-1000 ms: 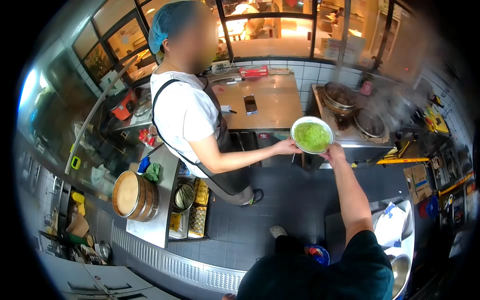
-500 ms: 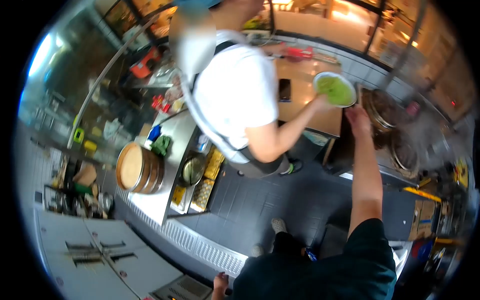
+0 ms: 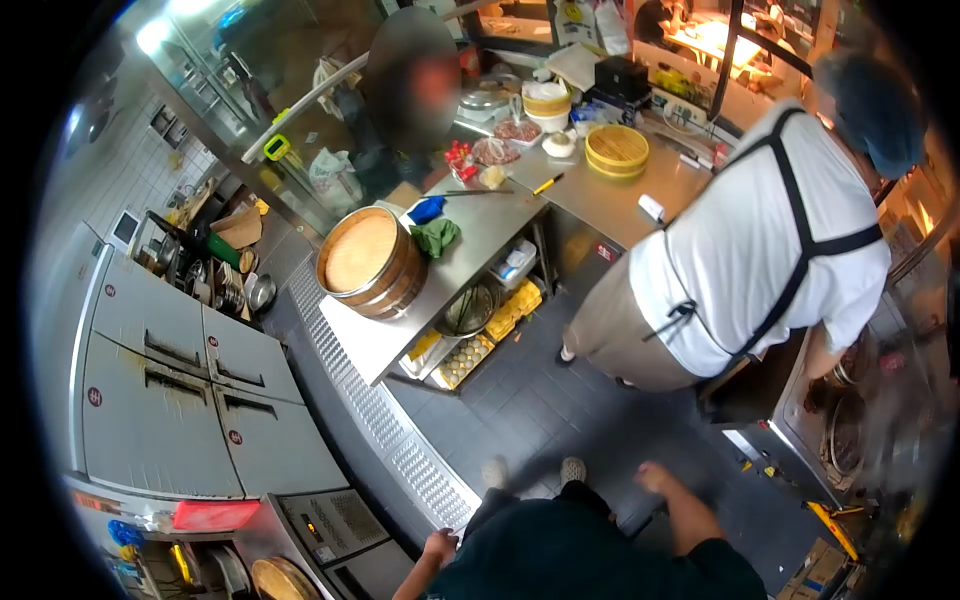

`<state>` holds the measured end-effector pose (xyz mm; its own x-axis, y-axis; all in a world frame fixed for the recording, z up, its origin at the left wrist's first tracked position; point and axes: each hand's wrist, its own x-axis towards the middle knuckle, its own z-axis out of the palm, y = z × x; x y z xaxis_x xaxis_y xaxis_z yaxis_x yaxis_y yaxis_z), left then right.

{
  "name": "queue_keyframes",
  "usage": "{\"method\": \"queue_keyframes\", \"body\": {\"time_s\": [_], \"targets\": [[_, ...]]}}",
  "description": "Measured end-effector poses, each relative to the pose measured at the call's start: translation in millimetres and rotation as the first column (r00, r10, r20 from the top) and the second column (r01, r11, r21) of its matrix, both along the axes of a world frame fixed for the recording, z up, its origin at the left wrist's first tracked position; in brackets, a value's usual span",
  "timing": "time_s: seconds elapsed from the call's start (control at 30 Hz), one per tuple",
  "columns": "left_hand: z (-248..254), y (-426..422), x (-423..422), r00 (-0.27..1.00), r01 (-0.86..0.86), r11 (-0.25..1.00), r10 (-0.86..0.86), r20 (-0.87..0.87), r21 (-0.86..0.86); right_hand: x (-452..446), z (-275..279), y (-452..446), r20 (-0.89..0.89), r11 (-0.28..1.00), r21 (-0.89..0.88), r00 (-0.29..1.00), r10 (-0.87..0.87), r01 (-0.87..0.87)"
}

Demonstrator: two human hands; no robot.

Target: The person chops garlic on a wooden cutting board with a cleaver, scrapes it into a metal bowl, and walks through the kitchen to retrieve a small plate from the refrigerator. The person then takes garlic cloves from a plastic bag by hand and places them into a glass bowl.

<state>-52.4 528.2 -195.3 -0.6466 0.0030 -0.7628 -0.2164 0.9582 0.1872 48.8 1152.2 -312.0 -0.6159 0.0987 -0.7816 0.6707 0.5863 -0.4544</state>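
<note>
My right hand (image 3: 655,477) hangs in front of my body over the dark floor, touching nothing that I can see; its fingers are small and blurred. My left hand (image 3: 441,545) is low at my left side, near the metal floor grate (image 3: 432,481), with its fingers curled and nothing clear in them. A co-worker (image 3: 750,250) in a white shirt and dark apron straps stands at the right, back towards me, one arm reaching down by the stove (image 3: 790,400). The bowl of green food is not visible.
A large wooden steamer (image 3: 372,262) stands on the steel table (image 3: 450,235), beside blue and green cloths (image 3: 434,237). Egg trays (image 3: 462,361) sit below. A bamboo basket (image 3: 616,150) rests on the back counter. White refrigerator doors (image 3: 160,400) line the left.
My right hand has let go of the bowl and come back towards my body. The co-worker has turned and moved right, to the stove. My view has swung left, and the bowl has gone from sight.
</note>
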Motion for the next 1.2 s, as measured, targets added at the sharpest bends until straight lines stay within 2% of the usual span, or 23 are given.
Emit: {"method": "queue_keyframes", "body": {"time_s": [0.03,0.07,0.17,0.23,0.27,0.3,0.33,0.37,0.5,0.53,0.57,0.63,0.67,0.73,0.77,0.8,0.83,0.87,0.9,0.93,1.0,1.13,1.2], "targets": [[-7.8,-7.3,-3.8,1.000,-0.005,1.000,0.005,0.009,0.026,3.7,-2.1,-26.2,-0.094,0.986,0.014,0.982,0.165,-0.165],[-15.5,-15.9,-7.6,1.000,-0.003,0.999,0.002,0.020,0.052,6.3,-17.6,-45.3,-0.124,0.992,0.009,0.984,0.125,-0.125],[-34.1,-32.0,-43.6,0.998,0.044,0.998,-0.046,0.048,0.052,-4.5,35.5,-77.4,-0.088,0.978,-0.006,0.974,-0.209,0.209],[-44.3,-46.6,-76.8,0.996,0.058,0.996,-0.061,0.063,0.062,-1.2,52.8,-78.9,-0.145,0.901,0.087,0.900,-0.411,0.426],[-64.2,-52.6,-99.4,0.997,0.060,0.998,-0.061,0.040,0.025,4.9,59.6,-81.9,-0.178,0.838,0.126,0.843,-0.508,0.531],[-90.3,-63.4,-119.4,0.998,0.061,0.998,-0.061,0.019,-0.013,10.2,71.8,-83.7,-0.200,0.786,0.281,0.835,-0.512,0.550],[-86.9,-73.2,-151.4,0.975,0.221,0.974,-0.221,0.002,0.055,17.8,80.1,-86.5,-0.217,0.712,0.428,0.828,-0.517,0.557],[-84.1,-82.1,-182.2,0.927,0.376,0.919,-0.376,-0.023,0.118,37.2,74.4,-93.1,-0.302,0.619,0.423,0.747,-0.591,0.661],[-105.9,-107.5,-309.1,0.795,0.603,0.793,-0.589,-0.149,0.085,87.1,84.7,-179.8,-0.470,0.261,0.457,0.480,-0.741,0.850],[-110.4,-107.5,-341.8,0.780,0.619,0.781,-0.600,-0.179,0.080,90.4,101.4,-214.5,-0.395,0.307,0.513,0.538,-0.745,0.802],[-111.5,-109.0,-370.8,0.764,0.636,0.768,-0.612,-0.205,0.077,97.4,101.1,-250.3,-0.334,0.311,0.503,0.513,-0.791,0.806],[-107.1,-109.9,-427.6,0.853,0.520,0.839,-0.504,-0.131,0.157,125.6,75.7,-330.9,-0.294,0.444,0.474,0.612,-0.734,0.760],[-102.8,-99.0,-448.0,0.891,0.455,0.870,-0.447,-0.085,0.190,128.8,88.1,-372.5,-0.273,0.456,0.477,0.620,-0.735,0.751],[-68.4,-75.5,-469.5,0.735,0.671,0.737,-0.646,-0.207,0.084,120.3,102.6,-449.8,-0.164,0.459,0.485,0.593,-0.788,0.744],[-63.5,-65.0,-476.1,0.663,0.734,0.678,-0.701,-0.264,0.043,123.3,109.2,-484.0,-0.072,0.446,0.486,0.543,-0.837,0.751],[-64.0,-54.0,-479.2,0.656,0.740,0.671,-0.706,-0.266,0.045,134.9,100.0,-517.4,-0.072,0.467,0.483,0.566,-0.821,0.740],[-95.6,-49.2,-493.9,0.404,0.907,0.420,-0.841,-0.359,0.037,144.9,81.6,-547.5,-0.073,0.489,0.478,0.587,-0.806,0.730],[-98.8,-38.6,-493.6,0.274,0.959,0.285,-0.919,-0.282,0.003,147.0,76.1,-567.4,0.112,0.530,0.455,0.545,-0.831,0.715],[-104.1,-26.3,-480.9,0.237,0.966,0.258,-0.890,-0.390,-0.001,145.7,81.1,-587.4,0.087,0.401,0.472,0.412,-0.907,0.785],[-112.8,-20.6,-456.4,0.312,0.942,0.334,-0.817,-0.485,0.044,145.8,88.4,-597.1,0.100,0.362,0.465,0.359,-0.928,0.808],[-118.0,7.3,-450.2,-0.171,0.964,-0.255,-0.802,-0.572,0.069,155.1,80.0,-614.8,0.115,0.321,0.460,0.304,-0.946,0.828],[-122.6,36.5,-355.1,-0.493,0.814,-0.571,-0.777,-0.392,0.109,159.8,98.6,-633.8,-0.163,-0.035,0.443,0.042,-0.986,0.896],[-118.6,48.8,-309.9,-0.615,0.734,-0.666,-0.734,-0.287,0.133,164.8,108.9,-648.0,-0.212,-0.168,0.375,-0.092,-0.973,0.912]]}}
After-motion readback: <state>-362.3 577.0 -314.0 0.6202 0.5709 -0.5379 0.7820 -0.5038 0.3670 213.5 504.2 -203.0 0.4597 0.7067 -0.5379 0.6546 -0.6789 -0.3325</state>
